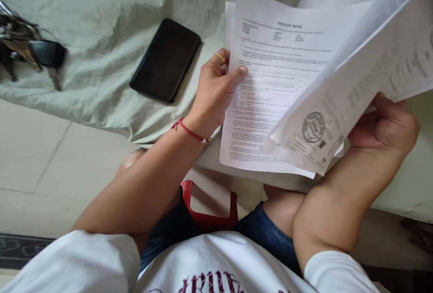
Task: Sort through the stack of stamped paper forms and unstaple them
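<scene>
My left hand (pixel 219 83) grips the left edge of a small stack of printed sheets (pixel 267 103), thumb on top and fingers beneath. The top sheet is headed "OVERLEAF NOTES" and carries dense text with a table. At the right, my right hand (pixel 384 123) is closed around a lifted, curled bunch of papers (pixel 358 76). A round dark stamp shows on the lifted paper near its lower corner. These papers overlap the right side of the stack and hide part of its text. Some of my right fingers are out of sight behind the sheets.
A black smartphone (pixel 165 60) lies on the pale green cloth (pixel 111 58), left of my left hand. Farther left is a bunch of keys (pixel 30 47) with a dark fob. Below the cloth's edge are a red plastic seat (pixel 209 220) between my legs and a tiled floor (pixel 50 166).
</scene>
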Action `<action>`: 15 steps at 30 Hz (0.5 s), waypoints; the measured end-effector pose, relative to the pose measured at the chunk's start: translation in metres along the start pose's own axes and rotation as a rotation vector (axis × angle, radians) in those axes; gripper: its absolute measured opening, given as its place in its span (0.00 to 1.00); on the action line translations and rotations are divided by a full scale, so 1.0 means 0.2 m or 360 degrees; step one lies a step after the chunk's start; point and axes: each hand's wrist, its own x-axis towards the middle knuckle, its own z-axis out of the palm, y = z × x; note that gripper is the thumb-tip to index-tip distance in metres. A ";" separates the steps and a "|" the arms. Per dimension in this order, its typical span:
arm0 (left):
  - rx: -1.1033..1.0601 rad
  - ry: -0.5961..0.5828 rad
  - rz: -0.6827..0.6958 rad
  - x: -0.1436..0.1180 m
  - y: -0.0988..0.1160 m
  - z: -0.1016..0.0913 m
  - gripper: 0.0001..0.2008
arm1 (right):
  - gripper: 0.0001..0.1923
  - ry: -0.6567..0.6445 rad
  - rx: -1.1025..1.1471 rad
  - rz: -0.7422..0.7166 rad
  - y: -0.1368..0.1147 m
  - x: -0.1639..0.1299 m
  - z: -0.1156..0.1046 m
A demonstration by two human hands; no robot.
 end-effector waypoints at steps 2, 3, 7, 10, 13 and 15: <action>-0.0014 -0.0007 0.0018 0.00 -0.01 0.00 0.10 | 0.17 0.0009 0.0029 -0.0060 0.04 0.02 -0.03; -0.0013 -0.0012 0.0023 0.00 -0.02 -0.01 0.10 | 0.18 -0.0003 0.0026 -0.0083 0.05 0.02 -0.04; 0.0018 -0.0042 0.0071 0.01 -0.04 -0.04 0.12 | 0.19 -0.0033 -0.0102 -0.0062 0.06 0.00 -0.03; 0.0176 -0.0142 0.0045 0.01 -0.03 -0.05 0.13 | 0.16 0.0001 -0.0147 0.0039 0.02 -0.04 0.01; 0.0419 -0.0155 -0.0073 -0.01 0.01 -0.03 0.17 | 0.17 0.0055 -0.0129 0.0152 -0.02 -0.08 0.08; 0.0513 -0.0097 -0.0129 -0.02 0.03 -0.01 0.21 | 0.17 0.0074 -0.0121 0.0194 -0.04 -0.10 0.12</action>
